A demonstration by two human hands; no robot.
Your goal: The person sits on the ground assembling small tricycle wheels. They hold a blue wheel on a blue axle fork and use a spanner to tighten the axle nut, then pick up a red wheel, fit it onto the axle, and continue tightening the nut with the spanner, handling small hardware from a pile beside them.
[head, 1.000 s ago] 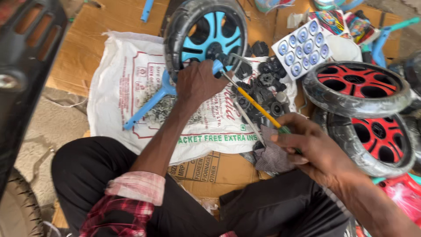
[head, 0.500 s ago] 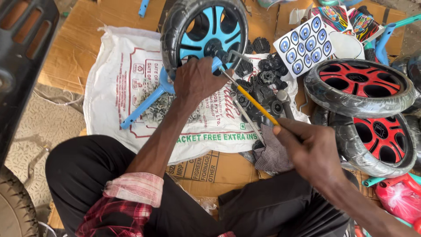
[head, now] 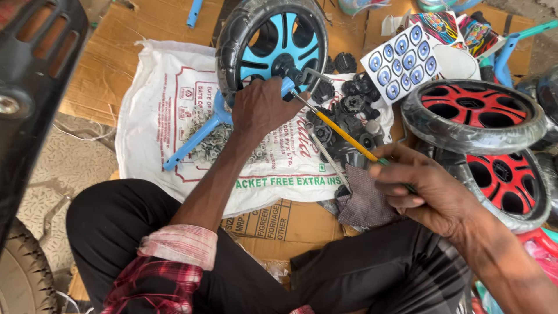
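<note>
A small black tyre with blue spokes [head: 272,39] lies on a white printed sack [head: 168,110], joined to a blue metal bracket [head: 195,139]. My left hand [head: 261,107] is closed on the bracket right at the wheel's hub. My right hand [head: 427,189] holds a thin yellow-shafted screwdriver [head: 340,131]; its tip points at the hub, just beside my left fingers. A grey cloth [head: 363,200] lies under my right hand.
Two wheels with red spokes [head: 474,116] [head: 505,180] are stacked at the right. Black plastic caps [head: 349,107] and a sheet of round blue stickers [head: 401,61] lie beyond the screwdriver. A black plastic panel [head: 32,81] fills the left edge. Cardboard [head: 279,224] covers the floor.
My head has moved slightly, shifting the view. Both hands stay at the hub; the screwdriver tip remains by the axle, with my right hand a little lower.
</note>
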